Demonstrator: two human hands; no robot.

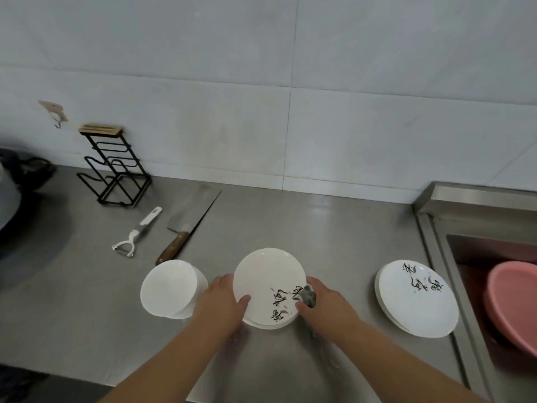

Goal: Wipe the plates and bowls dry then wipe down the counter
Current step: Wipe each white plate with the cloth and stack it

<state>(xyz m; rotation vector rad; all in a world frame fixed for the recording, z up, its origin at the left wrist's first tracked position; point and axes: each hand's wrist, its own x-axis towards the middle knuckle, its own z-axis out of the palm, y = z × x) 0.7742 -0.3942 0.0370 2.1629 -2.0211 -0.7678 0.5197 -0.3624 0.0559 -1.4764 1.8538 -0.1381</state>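
Left hand (220, 301) comes in from the lower frame, thumb laid over the face of the round white plate with black brush lettering (267, 283). Its other fingers are hidden behind the rim. Right hand (328, 303) has its fingers curled, pinching a small grey cloth (308, 296) against the plate's right edge. The plate is at mid-front of the grey steel worktop (334, 237), between a stack of white bowls (170, 289) and a stack of lettered white plates (418, 298). I can't read the lettering.

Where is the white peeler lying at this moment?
In the head view, the white plastic peeler lies on the steel counter, left of the wooden-handled cleaver and in front of the black wire rack.
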